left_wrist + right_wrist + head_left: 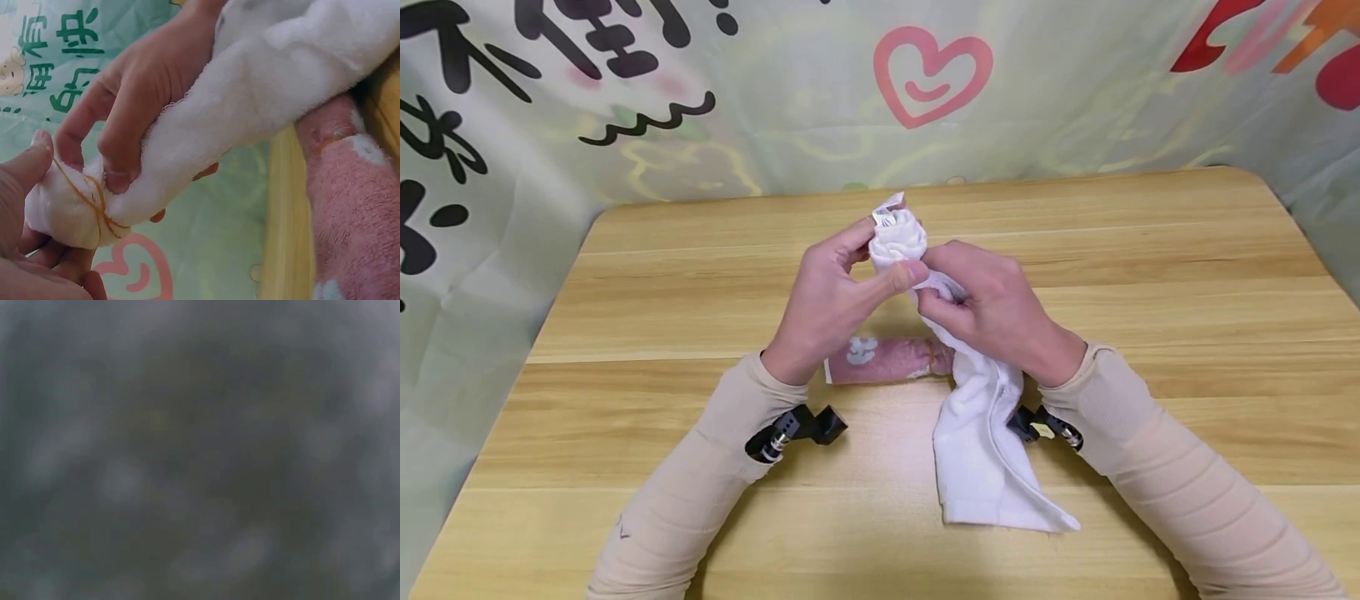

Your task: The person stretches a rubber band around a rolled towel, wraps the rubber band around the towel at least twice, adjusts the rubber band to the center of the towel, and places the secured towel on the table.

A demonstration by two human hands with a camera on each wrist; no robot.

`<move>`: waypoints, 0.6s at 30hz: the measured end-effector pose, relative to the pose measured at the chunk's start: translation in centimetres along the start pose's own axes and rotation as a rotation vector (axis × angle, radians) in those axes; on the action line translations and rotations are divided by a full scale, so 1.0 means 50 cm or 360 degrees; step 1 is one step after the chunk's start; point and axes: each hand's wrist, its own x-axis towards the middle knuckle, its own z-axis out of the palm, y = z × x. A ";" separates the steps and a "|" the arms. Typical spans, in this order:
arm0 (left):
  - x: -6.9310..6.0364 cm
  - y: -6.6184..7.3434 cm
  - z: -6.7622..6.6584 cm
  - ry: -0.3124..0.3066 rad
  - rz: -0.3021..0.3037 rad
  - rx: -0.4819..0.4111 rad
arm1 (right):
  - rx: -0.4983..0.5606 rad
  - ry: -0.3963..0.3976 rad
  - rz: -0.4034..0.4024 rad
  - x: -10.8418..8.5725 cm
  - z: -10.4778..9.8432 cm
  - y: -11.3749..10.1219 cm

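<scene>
A white towel (981,433) is bunched into a knob at its upper end, and its loose length hangs down to the table. My left hand (838,292) holds the bunched end, its fingers behind and its thumb across the front. Just below, my right hand (992,304) grips the gathered towel between thumb and fingers. An orange rubber band (94,203) crosses the towel's neck in the left wrist view, one strand stretched up to my left thumb. A small white label (887,215) sticks out at the top. The right wrist view is only a grey blur.
A pink rolled towel (887,360) with white flower patterns lies behind the white one, an orange band around it. The wooden table (662,292) ends at a printed cloth backdrop (790,100). Each wrist carries a small black camera (797,429).
</scene>
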 end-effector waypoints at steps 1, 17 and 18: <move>0.000 0.000 0.001 -0.0001 0.0001 -0.0009 | 0.0000 -0.0029 0.0003 0.000 -0.001 -0.001; 0.001 -0.005 -0.010 -0.0110 0.0001 0.0019 | 0.0121 -0.0156 0.0060 -0.002 0.003 -0.001; 0.001 -0.005 -0.010 -0.0113 0.0006 -0.0001 | 0.0133 -0.0149 0.0073 -0.003 0.004 -0.001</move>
